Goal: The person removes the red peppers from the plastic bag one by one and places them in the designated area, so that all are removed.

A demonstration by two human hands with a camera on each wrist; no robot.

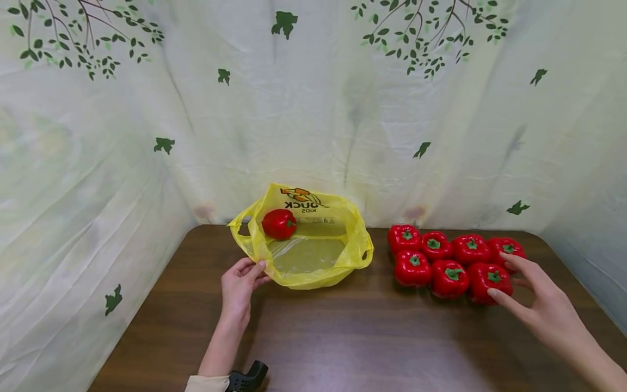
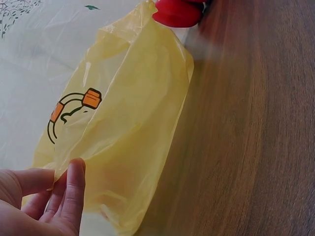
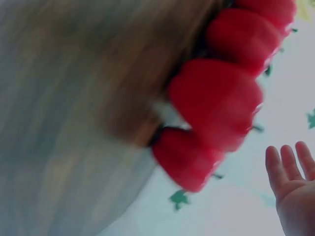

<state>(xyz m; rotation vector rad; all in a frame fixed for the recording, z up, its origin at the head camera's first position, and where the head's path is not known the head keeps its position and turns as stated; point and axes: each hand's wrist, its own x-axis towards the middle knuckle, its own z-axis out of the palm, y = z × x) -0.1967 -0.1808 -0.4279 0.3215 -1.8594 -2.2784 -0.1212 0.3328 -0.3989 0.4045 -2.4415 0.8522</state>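
A yellow plastic bag (image 1: 313,279) with a printed duck-kids design stands with its mouth spread wide. One red bell pepper (image 1: 278,224) shows inside it, on the left. My left hand (image 1: 241,286) pinches the front left rim of the bag between thumb and fingers, as the left wrist view of the bag (image 2: 142,113) also shows. To the right, several red bell peppers (image 1: 449,279) sit in two rows, green stems up. My right hand (image 1: 546,299), thumb and fingers spread, is at the front right bell pepper (image 1: 482,283); contact is unclear.
The brown wooden table (image 1: 313,337) ends at the back against a pale curtain (image 1: 313,109) with leaf prints. More curtain hangs at both sides. A dark strap device (image 1: 249,375) sits on my left wrist.
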